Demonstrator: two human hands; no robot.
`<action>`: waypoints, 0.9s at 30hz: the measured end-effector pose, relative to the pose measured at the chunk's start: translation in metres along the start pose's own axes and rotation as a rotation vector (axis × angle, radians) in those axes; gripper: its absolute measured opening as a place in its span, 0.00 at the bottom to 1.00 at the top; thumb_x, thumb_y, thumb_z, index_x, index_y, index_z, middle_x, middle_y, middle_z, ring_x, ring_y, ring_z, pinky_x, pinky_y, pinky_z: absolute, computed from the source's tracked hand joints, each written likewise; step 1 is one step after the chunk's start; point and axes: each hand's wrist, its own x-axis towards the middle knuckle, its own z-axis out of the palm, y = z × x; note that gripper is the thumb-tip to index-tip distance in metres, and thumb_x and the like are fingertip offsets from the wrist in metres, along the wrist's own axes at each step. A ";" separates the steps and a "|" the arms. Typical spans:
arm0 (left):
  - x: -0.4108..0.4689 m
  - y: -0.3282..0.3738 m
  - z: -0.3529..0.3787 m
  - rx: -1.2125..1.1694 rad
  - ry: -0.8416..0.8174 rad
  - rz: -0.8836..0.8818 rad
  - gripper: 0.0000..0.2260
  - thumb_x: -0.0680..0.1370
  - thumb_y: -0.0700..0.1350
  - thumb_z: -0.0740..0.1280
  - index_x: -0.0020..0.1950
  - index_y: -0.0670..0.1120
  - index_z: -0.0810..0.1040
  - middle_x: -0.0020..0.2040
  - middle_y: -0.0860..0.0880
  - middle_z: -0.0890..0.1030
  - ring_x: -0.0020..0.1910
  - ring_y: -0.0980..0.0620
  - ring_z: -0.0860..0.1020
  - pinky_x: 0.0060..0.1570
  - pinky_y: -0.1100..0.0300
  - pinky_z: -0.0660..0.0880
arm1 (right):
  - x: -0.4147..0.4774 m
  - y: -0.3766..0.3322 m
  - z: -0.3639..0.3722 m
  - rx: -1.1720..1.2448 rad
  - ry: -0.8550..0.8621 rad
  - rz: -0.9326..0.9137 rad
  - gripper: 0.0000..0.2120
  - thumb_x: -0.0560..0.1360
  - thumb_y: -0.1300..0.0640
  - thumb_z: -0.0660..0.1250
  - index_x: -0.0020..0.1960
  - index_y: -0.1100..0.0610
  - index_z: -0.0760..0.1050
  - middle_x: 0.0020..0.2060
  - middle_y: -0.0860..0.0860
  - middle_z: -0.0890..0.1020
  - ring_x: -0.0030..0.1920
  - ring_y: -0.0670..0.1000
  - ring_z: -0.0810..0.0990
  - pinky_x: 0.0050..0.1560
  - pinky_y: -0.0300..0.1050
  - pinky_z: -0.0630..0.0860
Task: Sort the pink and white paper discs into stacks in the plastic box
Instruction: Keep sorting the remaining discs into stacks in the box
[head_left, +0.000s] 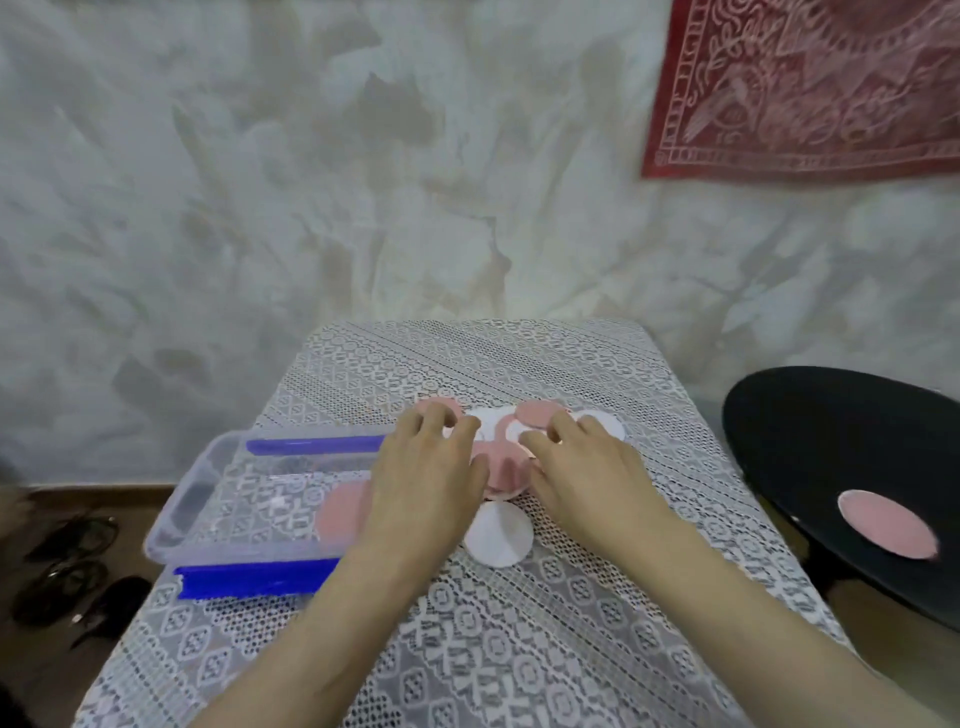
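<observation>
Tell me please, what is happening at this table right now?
A person is sorting paper discs on a lace-covered table. Both hands, the left hand and the right hand, rest on a loose pile of pink and white discs. The clear plastic box beside the left hand holds one pink disc so far. One white disc lies apart, nearer the person. Another pink disc sits on a black round surface to the right.

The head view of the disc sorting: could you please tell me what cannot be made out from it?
- Discs under the left hand and right hand: the hands cover them, so neither count nor any grip can be told.
- Pink disc in the plastic box: the left hand hides its right part; single or stack is unclear.
- Black round surface: cut off by the right edge.
- Dark things on the floor: too blurred to identify.
</observation>
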 end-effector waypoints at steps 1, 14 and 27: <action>0.004 0.014 0.006 -0.010 -0.008 0.000 0.13 0.78 0.49 0.66 0.60 0.46 0.81 0.54 0.45 0.80 0.52 0.43 0.75 0.47 0.49 0.75 | -0.002 0.010 0.003 0.002 0.002 0.016 0.17 0.83 0.48 0.57 0.70 0.49 0.71 0.63 0.52 0.74 0.63 0.57 0.73 0.49 0.53 0.76; -0.007 0.043 0.069 -0.094 -0.176 -0.051 0.23 0.81 0.58 0.50 0.74 0.54 0.66 0.72 0.48 0.71 0.70 0.45 0.68 0.67 0.45 0.68 | 0.024 0.068 0.048 0.128 0.025 0.047 0.18 0.83 0.48 0.55 0.70 0.47 0.72 0.64 0.50 0.76 0.63 0.55 0.73 0.59 0.54 0.74; -0.031 0.035 0.049 -0.198 -0.222 -0.046 0.21 0.80 0.54 0.61 0.73 0.51 0.67 0.71 0.48 0.70 0.67 0.44 0.68 0.66 0.50 0.71 | 0.011 0.046 0.070 0.228 -0.162 -0.048 0.23 0.86 0.47 0.45 0.80 0.44 0.51 0.82 0.50 0.54 0.81 0.51 0.48 0.80 0.52 0.46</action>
